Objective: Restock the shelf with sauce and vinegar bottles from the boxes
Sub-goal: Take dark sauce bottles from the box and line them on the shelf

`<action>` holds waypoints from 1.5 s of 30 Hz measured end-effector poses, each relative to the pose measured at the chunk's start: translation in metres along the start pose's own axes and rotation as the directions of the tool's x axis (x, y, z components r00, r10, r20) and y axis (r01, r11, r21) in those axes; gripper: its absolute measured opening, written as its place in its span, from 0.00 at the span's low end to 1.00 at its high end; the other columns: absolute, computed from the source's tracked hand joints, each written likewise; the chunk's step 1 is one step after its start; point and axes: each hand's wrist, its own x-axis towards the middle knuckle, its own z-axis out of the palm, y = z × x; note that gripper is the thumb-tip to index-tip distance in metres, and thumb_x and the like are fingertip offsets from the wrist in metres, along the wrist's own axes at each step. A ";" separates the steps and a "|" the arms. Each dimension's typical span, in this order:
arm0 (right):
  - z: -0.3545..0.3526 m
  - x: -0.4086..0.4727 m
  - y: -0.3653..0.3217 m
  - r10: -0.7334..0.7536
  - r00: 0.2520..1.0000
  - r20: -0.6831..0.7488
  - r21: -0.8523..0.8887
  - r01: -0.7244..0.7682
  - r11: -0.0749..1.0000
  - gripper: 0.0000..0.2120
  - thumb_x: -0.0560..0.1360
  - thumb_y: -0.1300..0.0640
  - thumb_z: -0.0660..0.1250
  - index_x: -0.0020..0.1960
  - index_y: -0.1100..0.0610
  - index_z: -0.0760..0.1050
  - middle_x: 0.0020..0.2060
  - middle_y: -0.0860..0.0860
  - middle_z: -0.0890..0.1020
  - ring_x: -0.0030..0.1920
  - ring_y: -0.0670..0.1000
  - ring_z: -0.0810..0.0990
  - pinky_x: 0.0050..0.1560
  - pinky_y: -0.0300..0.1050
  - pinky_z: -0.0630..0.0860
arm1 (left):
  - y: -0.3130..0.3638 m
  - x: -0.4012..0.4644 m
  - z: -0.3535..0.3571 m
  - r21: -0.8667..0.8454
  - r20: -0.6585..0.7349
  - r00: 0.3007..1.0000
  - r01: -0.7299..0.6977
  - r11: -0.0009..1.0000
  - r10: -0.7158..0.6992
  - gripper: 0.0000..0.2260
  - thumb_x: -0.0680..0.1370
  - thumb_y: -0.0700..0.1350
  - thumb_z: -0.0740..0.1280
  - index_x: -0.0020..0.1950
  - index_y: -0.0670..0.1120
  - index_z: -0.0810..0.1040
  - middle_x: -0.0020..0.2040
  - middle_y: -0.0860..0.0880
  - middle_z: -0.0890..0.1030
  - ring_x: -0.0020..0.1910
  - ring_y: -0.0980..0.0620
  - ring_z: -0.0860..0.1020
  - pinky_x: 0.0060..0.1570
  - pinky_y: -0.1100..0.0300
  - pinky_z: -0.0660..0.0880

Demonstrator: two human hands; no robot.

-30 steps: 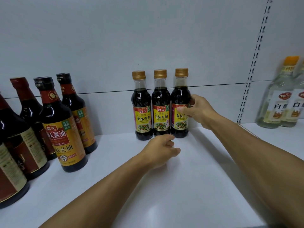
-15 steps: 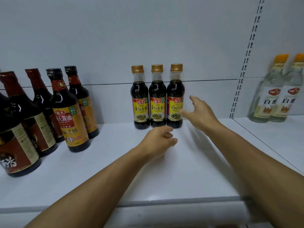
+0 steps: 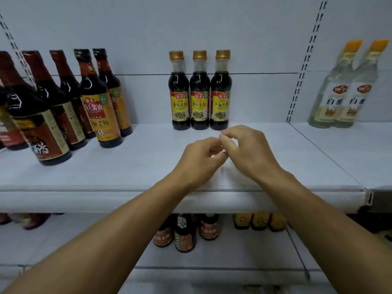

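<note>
Three gold-capped soy sauce bottles (image 3: 199, 90) stand touching in a row against the shelf's (image 3: 148, 166) back wall, labels outward, probably faced for shoppers. Just before them the left hand (image 3: 199, 160) and right hand (image 3: 248, 153) meet fingertip to fingertip, fingers loosely curled, holding nothing, so I judge this placement finished.

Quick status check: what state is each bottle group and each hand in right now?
Gold-capped bottles: three upright, capped, side by side at the shelf back.
Dark bottles: upright, capped, clustered left.
Vinegar bottles: two upright, orange caps on.
Left hand: loosely curled, holding nothing.
Right hand: loosely curled, holding nothing, fingertips meeting the left's.
</note>
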 end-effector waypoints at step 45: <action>0.245 -0.387 0.078 0.442 0.841 0.313 -0.025 -0.458 0.888 0.12 0.78 0.56 0.66 0.58 0.60 0.80 0.51 0.57 0.82 0.51 0.55 0.80 0.50 0.49 0.76 | -0.254 -0.306 0.149 -0.016 0.570 0.803 0.221 0.975 -0.172 0.10 0.79 0.41 0.67 0.59 0.47 0.82 0.53 0.51 0.83 0.52 0.56 0.81 0.54 0.54 0.77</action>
